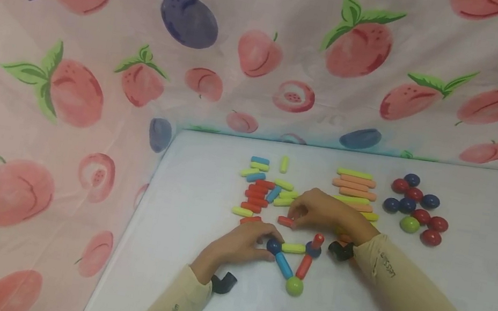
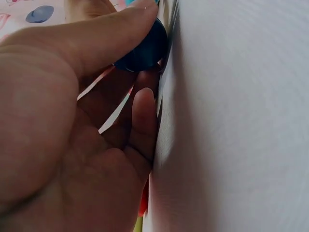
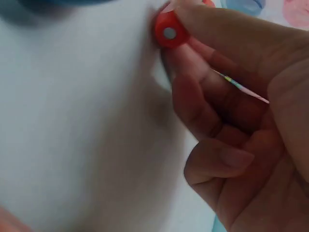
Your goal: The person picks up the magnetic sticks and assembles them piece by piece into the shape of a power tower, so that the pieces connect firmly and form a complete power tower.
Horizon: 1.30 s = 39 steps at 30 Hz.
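A triangle of balls and sticks lies on the white table. Its corners are a dark blue ball, a second blue ball and a green ball. A yellow-green stick, a blue stick and a red stick join them. Another red stick stands up from the second blue ball. My left hand holds the left blue ball between thumb and fingers. Above the triangle, my right hand pinches a short red stick; its end shows a silvery disc in the right wrist view.
Short red, blue and yellow-green sticks lie at the table's back left. Longer orange and yellow sticks are stacked behind my right hand. Several red, blue and green balls sit farther right. A fruit-print cloth hangs behind.
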Available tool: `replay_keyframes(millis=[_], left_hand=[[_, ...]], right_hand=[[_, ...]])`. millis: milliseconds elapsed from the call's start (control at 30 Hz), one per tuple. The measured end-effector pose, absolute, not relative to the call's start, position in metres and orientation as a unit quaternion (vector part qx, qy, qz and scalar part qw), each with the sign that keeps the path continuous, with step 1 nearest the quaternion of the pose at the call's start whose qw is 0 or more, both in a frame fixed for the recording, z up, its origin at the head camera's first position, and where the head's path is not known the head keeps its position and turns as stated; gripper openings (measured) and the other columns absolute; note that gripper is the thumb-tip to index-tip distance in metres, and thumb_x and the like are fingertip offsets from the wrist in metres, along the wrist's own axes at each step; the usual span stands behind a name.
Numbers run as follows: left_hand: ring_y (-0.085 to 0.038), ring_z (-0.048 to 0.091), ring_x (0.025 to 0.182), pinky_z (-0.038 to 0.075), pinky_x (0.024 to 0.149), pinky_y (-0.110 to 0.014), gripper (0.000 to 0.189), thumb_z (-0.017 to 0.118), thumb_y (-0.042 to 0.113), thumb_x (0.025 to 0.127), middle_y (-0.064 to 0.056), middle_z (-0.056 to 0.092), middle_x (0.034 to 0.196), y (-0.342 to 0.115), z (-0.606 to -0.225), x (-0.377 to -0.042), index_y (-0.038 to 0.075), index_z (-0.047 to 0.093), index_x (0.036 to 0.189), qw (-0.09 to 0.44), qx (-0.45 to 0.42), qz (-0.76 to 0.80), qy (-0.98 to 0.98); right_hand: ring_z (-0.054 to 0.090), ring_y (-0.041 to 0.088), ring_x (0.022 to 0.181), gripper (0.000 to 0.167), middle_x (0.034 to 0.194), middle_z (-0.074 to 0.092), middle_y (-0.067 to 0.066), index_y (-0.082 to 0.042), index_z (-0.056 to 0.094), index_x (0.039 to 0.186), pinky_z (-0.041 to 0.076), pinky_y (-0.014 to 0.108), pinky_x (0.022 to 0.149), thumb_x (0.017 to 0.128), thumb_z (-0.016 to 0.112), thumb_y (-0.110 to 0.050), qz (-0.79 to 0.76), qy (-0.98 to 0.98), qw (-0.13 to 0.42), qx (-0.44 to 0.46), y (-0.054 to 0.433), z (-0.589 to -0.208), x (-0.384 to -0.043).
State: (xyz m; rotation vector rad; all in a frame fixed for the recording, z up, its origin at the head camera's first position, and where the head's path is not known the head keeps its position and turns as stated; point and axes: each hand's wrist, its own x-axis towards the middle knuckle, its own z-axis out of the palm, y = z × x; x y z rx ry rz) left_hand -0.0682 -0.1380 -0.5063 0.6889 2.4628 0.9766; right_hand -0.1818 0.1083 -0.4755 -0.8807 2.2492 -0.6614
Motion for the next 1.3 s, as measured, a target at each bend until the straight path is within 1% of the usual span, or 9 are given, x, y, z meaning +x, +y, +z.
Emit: replay_keyframes(millis=[167,367,500,600,700,867,1000,1133,1300], left_hand=[[-0.001,0.056,0.105,0.051,0.095,-0.024,0.034,0.077,0.031,0.092,0.016,0.063,0.116,-0.137,-0.508,-0.071,0.031,0.069,0.125,0.173,0.267,0.342,0.884],[0.000,0.060,0.100,0.052,0.086,-0.020,0.042,0.077,0.029,0.092,0.015,0.070,0.116,-0.134,-0.510,-0.073,0.028,0.066,0.132,0.169,0.226,0.363,0.888],[-0.001,0.059,0.091,0.052,0.078,-0.017,0.039,0.079,0.028,0.091,0.013,0.067,0.108,-0.132,-0.512,-0.073,0.025,0.066,0.128,0.156,0.193,0.365,0.897],[-0.003,0.058,0.090,0.053,0.079,-0.017,0.036,0.078,0.029,0.091,0.011,0.064,0.105,-0.131,-0.513,-0.073,0.023,0.066,0.124,0.144,0.184,0.364,0.901],[-0.003,0.059,0.091,0.053,0.081,-0.018,0.033,0.075,0.030,0.094,0.010,0.065,0.104,-0.129,-0.513,-0.074,0.021,0.066,0.125,0.142,0.186,0.362,0.902],[-0.003,0.059,0.091,0.052,0.082,-0.019,0.036,0.072,0.033,0.096,0.011,0.067,0.105,-0.128,-0.511,-0.074,0.020,0.067,0.129,0.147,0.198,0.364,0.898],[-0.003,0.057,0.089,0.052,0.080,-0.018,0.040,0.073,0.032,0.095,0.010,0.067,0.103,-0.129,-0.510,-0.073,0.021,0.066,0.132,0.144,0.211,0.356,0.899],[-0.004,0.056,0.089,0.051,0.080,-0.017,0.041,0.074,0.030,0.095,0.009,0.067,0.103,-0.129,-0.510,-0.074,0.022,0.066,0.134,0.141,0.223,0.350,0.899],[-0.004,0.056,0.089,0.050,0.080,-0.017,0.037,0.074,0.031,0.095,0.010,0.067,0.107,-0.129,-0.511,-0.073,0.022,0.067,0.130,0.147,0.221,0.351,0.898]], right_hand=[[0.061,0.013,0.089,0.017,0.095,0.069,-0.013,-0.031,0.074,0.108,0.055,0.031,0.085,0.092,0.076,-0.035,-0.247,0.859,0.314,-0.320,0.120,-0.473,-0.181],[0.061,0.016,0.099,0.020,0.104,0.069,-0.010,-0.033,0.070,0.111,0.054,0.035,0.090,0.093,0.075,-0.038,-0.334,0.819,0.327,-0.334,0.130,-0.465,-0.173],[0.061,0.019,0.095,0.016,0.097,0.068,-0.006,-0.029,0.071,0.107,0.056,0.033,0.083,0.092,0.075,-0.026,-0.376,0.792,0.328,-0.353,0.125,-0.465,-0.166],[0.061,0.019,0.090,0.026,0.093,0.066,-0.005,-0.025,0.071,0.117,0.056,0.031,0.078,0.091,0.073,-0.019,-0.394,0.781,0.310,-0.373,0.119,-0.467,-0.163],[0.062,0.017,0.087,0.030,0.091,0.067,-0.006,-0.025,0.071,0.121,0.055,0.029,0.076,0.091,0.076,-0.022,-0.402,0.779,0.299,-0.378,0.115,-0.470,-0.162],[0.062,0.016,0.082,0.019,0.086,0.067,-0.008,-0.032,0.074,0.106,0.054,0.028,0.072,0.089,0.081,-0.028,-0.394,0.781,0.308,-0.375,0.113,-0.474,-0.161],[0.062,0.018,0.081,0.019,0.085,0.068,-0.007,-0.033,0.076,0.104,0.054,0.029,0.071,0.088,0.081,-0.026,-0.395,0.772,0.316,-0.384,0.113,-0.476,-0.161],[0.063,0.016,0.091,0.029,0.096,0.071,-0.010,-0.032,0.075,0.109,0.055,0.031,0.081,0.090,0.074,-0.011,-0.380,0.789,0.303,-0.375,0.116,-0.476,-0.167],[0.063,0.016,0.105,0.030,0.116,0.072,-0.010,-0.024,0.074,0.119,0.054,0.041,0.095,0.093,0.071,-0.010,-0.344,0.860,0.209,-0.314,0.119,-0.476,-0.181]])
